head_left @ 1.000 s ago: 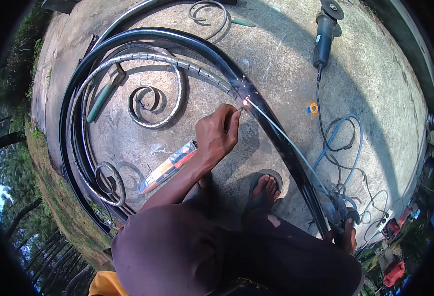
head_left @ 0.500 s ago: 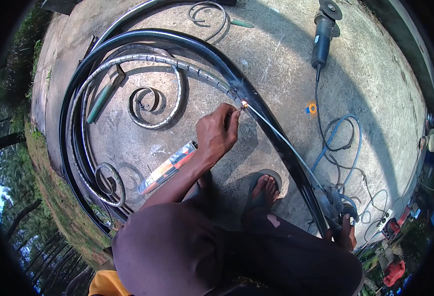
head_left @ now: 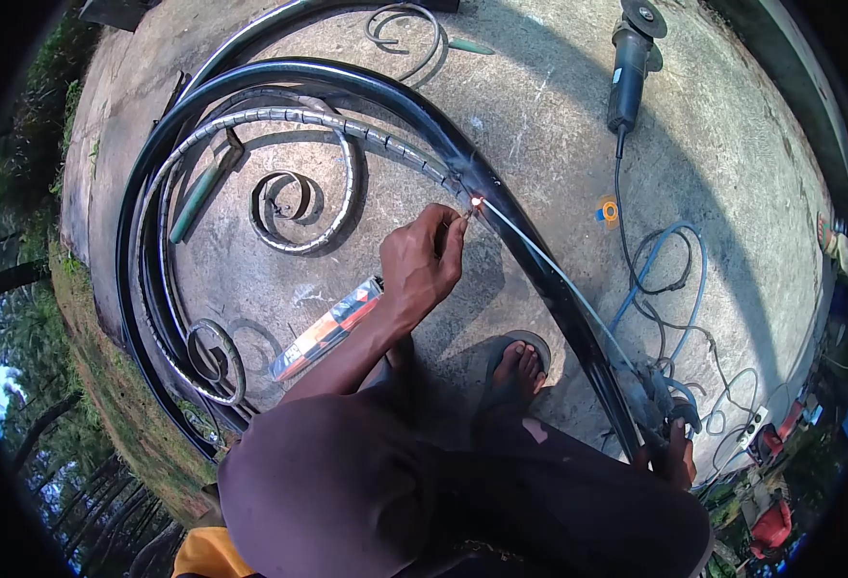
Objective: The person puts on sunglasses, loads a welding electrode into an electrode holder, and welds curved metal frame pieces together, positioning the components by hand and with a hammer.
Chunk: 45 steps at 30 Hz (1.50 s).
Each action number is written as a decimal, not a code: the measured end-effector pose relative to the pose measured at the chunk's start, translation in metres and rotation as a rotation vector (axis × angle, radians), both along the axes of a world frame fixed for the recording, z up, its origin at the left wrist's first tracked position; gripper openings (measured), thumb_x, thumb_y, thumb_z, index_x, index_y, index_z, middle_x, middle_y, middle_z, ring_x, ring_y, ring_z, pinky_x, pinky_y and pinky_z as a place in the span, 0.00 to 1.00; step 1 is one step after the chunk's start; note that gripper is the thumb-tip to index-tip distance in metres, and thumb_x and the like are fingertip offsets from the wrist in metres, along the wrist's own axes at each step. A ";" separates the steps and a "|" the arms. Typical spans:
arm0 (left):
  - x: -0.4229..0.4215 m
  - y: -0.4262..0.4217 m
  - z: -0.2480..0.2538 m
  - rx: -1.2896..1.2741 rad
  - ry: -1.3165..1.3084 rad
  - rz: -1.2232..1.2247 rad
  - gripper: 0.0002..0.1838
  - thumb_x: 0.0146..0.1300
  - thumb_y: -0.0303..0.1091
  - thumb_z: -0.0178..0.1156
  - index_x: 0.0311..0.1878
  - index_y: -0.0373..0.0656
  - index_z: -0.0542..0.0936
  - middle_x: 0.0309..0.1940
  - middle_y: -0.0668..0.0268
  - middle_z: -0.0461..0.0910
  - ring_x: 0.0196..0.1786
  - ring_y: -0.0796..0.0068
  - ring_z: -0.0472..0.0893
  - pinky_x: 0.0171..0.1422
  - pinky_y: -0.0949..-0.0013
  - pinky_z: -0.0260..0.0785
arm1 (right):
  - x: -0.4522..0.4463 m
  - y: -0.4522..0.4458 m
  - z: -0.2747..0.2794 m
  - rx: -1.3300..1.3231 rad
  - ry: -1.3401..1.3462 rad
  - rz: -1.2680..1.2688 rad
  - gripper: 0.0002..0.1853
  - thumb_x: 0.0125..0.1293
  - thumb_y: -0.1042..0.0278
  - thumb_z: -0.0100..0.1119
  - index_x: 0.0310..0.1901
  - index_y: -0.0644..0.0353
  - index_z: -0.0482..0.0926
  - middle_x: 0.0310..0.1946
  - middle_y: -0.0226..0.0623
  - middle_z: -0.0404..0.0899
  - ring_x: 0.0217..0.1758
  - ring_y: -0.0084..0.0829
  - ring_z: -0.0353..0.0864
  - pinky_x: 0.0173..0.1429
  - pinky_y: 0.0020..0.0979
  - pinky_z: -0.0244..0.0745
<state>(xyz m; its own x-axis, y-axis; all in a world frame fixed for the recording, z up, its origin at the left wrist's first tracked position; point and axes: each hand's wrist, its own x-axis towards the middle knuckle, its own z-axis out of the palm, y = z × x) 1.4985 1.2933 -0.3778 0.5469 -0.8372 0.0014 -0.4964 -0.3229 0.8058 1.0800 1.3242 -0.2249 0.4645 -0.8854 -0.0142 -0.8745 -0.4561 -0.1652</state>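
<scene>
My left hand is closed in a pinch beside a small glowing spot, its fingertips on something too small to make out. That spot is at the tip of a long thin pale welding rod, next to a black curved pipe. The rod slants down to a grey electrode holder, partly blurred by shadow. My right hand is closed near the holder and the pipe's lower end, partly hidden by my knee; its fingers seem wrapped round the holder. Banded metal strips curve in toward the glow.
An angle grinder lies on the concrete at upper right, near a blue-orange ring and tangled cables. A green-handled tool, a coiled strip and a colourful box lie left. A power strip is at lower right.
The glow at the rod's tip is brighter and whiter. My left hand has shifted very slightly left; the rod and right hand look almost the same.
</scene>
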 end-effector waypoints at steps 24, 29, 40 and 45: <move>0.002 0.010 0.004 -0.022 0.091 0.062 0.06 0.66 0.31 0.63 0.37 0.38 0.81 0.16 0.64 0.77 0.18 0.80 0.74 0.25 0.72 0.65 | 0.002 0.000 0.002 0.038 -0.053 -0.012 0.40 0.55 0.82 0.61 0.71 0.48 0.67 0.36 0.46 0.78 0.31 0.40 0.81 0.34 0.37 0.78; 0.001 0.009 0.000 0.000 0.090 0.037 0.06 0.66 0.31 0.63 0.37 0.38 0.81 0.16 0.65 0.76 0.18 0.80 0.74 0.25 0.72 0.65 | 0.002 0.001 0.003 0.043 0.000 -0.016 0.40 0.56 0.78 0.62 0.71 0.44 0.66 0.35 0.48 0.78 0.32 0.46 0.82 0.33 0.40 0.77; 0.001 0.004 -0.003 0.024 0.025 0.002 0.05 0.66 0.32 0.63 0.37 0.40 0.80 0.16 0.63 0.76 0.17 0.74 0.75 0.24 0.69 0.65 | 0.019 -0.011 -0.003 -0.085 -0.075 0.101 0.36 0.47 0.75 0.63 0.64 0.58 0.74 0.25 0.44 0.78 0.20 0.40 0.77 0.22 0.35 0.68; 0.001 0.003 -0.004 0.043 0.039 -0.005 0.06 0.66 0.32 0.62 0.37 0.40 0.81 0.16 0.62 0.77 0.17 0.73 0.75 0.24 0.68 0.66 | 0.010 -0.006 0.002 0.065 -0.040 0.045 0.37 0.55 0.71 0.63 0.70 0.53 0.68 0.32 0.49 0.78 0.29 0.50 0.80 0.31 0.43 0.74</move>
<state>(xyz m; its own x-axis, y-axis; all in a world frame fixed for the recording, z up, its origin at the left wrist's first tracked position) 1.4996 1.2960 -0.3819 0.5418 -0.8386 -0.0560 -0.4665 -0.3554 0.8100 1.0900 1.3186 -0.2228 0.5055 -0.8613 -0.0514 -0.8453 -0.4824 -0.2298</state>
